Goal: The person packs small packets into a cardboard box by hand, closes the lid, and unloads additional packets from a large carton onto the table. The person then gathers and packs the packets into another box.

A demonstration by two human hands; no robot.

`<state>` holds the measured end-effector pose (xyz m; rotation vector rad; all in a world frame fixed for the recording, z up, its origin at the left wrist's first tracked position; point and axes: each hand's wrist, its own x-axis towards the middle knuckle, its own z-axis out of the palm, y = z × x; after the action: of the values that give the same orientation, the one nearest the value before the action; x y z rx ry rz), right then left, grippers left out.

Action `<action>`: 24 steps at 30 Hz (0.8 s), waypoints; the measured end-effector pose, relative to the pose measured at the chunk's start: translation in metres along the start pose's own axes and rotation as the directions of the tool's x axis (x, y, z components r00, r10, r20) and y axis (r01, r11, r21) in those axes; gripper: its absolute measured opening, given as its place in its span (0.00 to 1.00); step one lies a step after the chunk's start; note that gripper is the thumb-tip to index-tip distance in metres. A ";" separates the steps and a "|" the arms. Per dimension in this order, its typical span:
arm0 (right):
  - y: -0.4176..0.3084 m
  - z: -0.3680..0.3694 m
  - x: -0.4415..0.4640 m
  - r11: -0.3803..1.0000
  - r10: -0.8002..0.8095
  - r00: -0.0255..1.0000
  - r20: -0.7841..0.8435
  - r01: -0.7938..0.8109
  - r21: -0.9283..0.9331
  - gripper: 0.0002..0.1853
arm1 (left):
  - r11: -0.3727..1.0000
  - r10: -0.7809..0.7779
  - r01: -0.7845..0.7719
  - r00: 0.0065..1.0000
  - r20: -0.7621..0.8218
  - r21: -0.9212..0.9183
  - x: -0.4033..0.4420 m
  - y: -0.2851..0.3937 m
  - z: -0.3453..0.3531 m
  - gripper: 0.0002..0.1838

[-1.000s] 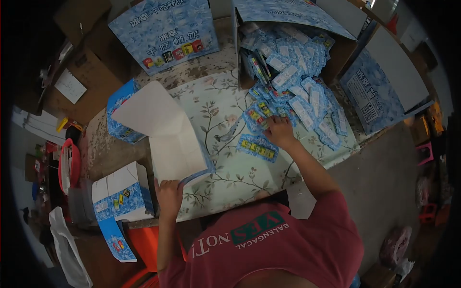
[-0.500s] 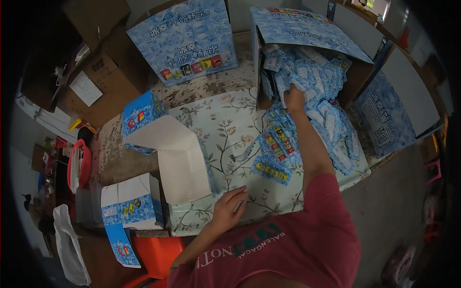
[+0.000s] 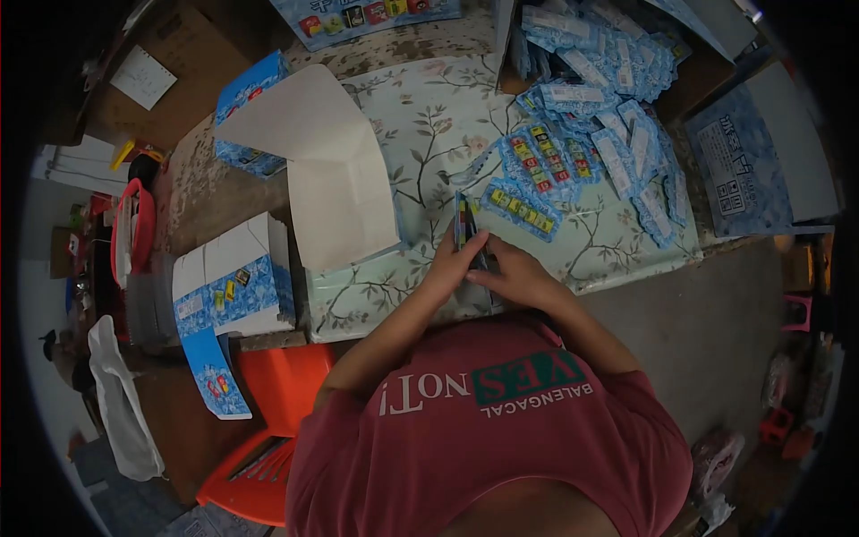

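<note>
Both hands meet at the near side of the cloth-covered table, closed on a few thin blue packets (image 3: 463,225) stood on edge between them. My left hand (image 3: 447,267) grips them from the left. From the right, my right hand (image 3: 516,274) presses against their near end; its fingers partly hide them. Just beyond the hands, blue packets with rows of small coloured pictures (image 3: 522,210) lie on the cloth. More blue packets (image 3: 617,58) spill from a carton on its side at the back right. An opened box with a pale inside (image 3: 343,201) stands left of my hands.
A stack of flat blue-and-white boxes (image 3: 234,282) sits at the table's left edge, with one flap hanging down. Behind the opened box is a blue box (image 3: 250,116). An orange chair (image 3: 277,385) stands at the near left, and a printed carton (image 3: 738,161) at the right.
My right hand has come back from the carton to meet my left hand, and packets are now held between them. The view has tilted down towards the body.
</note>
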<state>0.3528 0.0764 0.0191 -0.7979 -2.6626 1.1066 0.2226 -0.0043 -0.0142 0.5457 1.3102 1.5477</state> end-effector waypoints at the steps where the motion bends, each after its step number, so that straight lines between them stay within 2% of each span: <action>1: 0.005 0.001 -0.002 0.991 0.005 0.999 0.048 -0.011 0.131 0.30 | 0.997 0.017 -0.018 1.000 0.016 0.081 0.001 -0.004 -0.004 0.29; 2: 0.011 0.002 -0.004 0.965 0.007 0.995 0.097 -0.032 0.260 0.32 | 0.996 0.013 -0.014 1.000 0.014 0.085 0.001 -0.009 -0.008 0.29; 3: 0.019 0.004 -0.005 0.964 0.009 0.995 0.098 -0.035 0.264 0.32 | 0.992 0.036 -0.034 0.999 -0.009 0.119 0.000 -0.010 -0.010 0.26; 5: 0.031 0.004 -0.003 0.897 0.034 0.997 0.067 -0.060 0.438 0.35 | 0.987 0.063 -0.058 0.998 -0.031 0.153 0.004 -0.014 -0.017 0.24; 6: 0.031 0.004 -0.004 0.898 0.031 0.997 0.066 -0.057 0.436 0.35 | 0.986 0.016 -0.001 0.996 -0.092 0.166 0.006 -0.014 -0.023 0.22; 8: 0.032 0.003 -0.002 0.810 0.088 0.996 -0.012 -0.064 0.584 0.29 | 0.983 -0.022 0.049 0.988 -0.153 0.176 0.009 -0.016 -0.031 0.21; 9: 0.042 0.005 0.000 0.811 0.085 0.996 -0.015 -0.061 0.582 0.29 | 0.978 -0.034 0.061 0.991 -0.133 0.200 0.005 -0.011 -0.031 0.21; 11: 0.069 0.013 0.001 0.924 0.148 0.989 -0.011 -0.134 0.359 0.22 | 0.972 -0.054 0.077 0.993 -0.109 0.221 -0.004 -0.009 -0.025 0.22; 12: 0.064 0.010 0.001 0.924 0.151 0.988 -0.011 -0.137 0.357 0.22 | 0.978 0.039 -0.027 0.998 -0.054 0.206 -0.008 -0.011 -0.019 0.26; 13: 0.057 0.010 0.001 0.884 0.220 0.975 0.027 -0.211 0.417 0.22 | 0.974 0.131 -0.129 0.991 0.001 0.186 -0.014 -0.012 -0.014 0.30; 14: 0.048 0.009 0.003 0.836 0.285 0.956 0.066 -0.282 0.472 0.21 | 0.974 0.130 -0.128 0.992 0.006 0.188 -0.022 -0.014 -0.008 0.30; 15: 0.037 0.010 0.004 0.835 0.288 0.956 0.062 -0.282 0.472 0.21 | 0.917 0.268 -0.271 0.962 0.052 0.294 -0.030 -0.016 -0.001 0.35; 16: 0.025 0.013 0.004 0.736 0.309 0.946 0.100 -0.305 0.604 0.19 | 0.828 0.394 -0.406 0.912 0.114 0.388 -0.035 -0.017 0.002 0.40; 17: 0.019 0.015 0.006 0.617 0.322 0.936 0.142 -0.321 0.718 0.18 | 0.827 0.394 -0.408 0.911 0.118 0.387 -0.035 -0.020 0.001 0.40; 18: 0.019 0.014 0.008 0.711 0.316 0.937 0.153 -0.340 0.615 0.19 | 0.765 0.405 -0.402 0.908 0.109 0.503 -0.035 -0.021 -0.003 0.42; 19: 0.026 0.011 0.015 0.715 0.318 0.937 0.145 -0.337 0.612 0.19 | 0.691 0.420 -0.392 0.902 0.105 0.608 -0.032 -0.022 -0.006 0.44; 20: 0.037 0.005 0.023 0.812 0.217 0.962 0.167 -0.273 0.517 0.19 | 0.693 0.423 -0.402 0.899 0.114 0.599 -0.028 -0.021 -0.011 0.44; 21: 0.046 0.000 0.028 0.888 0.119 0.972 0.205 -0.196 0.415 0.19 | 0.707 0.328 -0.299 0.941 0.077 0.641 -0.024 -0.015 -0.018 0.44; 22: 0.053 -0.006 0.033 0.891 0.126 0.972 0.197 -0.198 0.409 0.19 | 0.706 0.232 -0.193 0.972 0.034 0.681 -0.020 -0.010 -0.025 0.44; 23: 0.058 -0.011 0.037 0.989 0.059 0.989 -0.133 -0.039 0.143 0.18 | 0.707 0.234 -0.201 0.971 0.043 0.678 -0.015 -0.010 -0.036 0.44; 24: 0.062 -0.014 0.039 0.984 -0.104 0.905 -0.413 0.034 -0.174 0.17 | 0.737 0.240 -0.224 0.969 0.062 0.637 -0.008 -0.015 -0.048 0.41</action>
<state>0.3507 0.1421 -0.0163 -0.8485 -2.4075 0.6146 0.1923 -0.0352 -0.0411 1.1648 1.8570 1.2633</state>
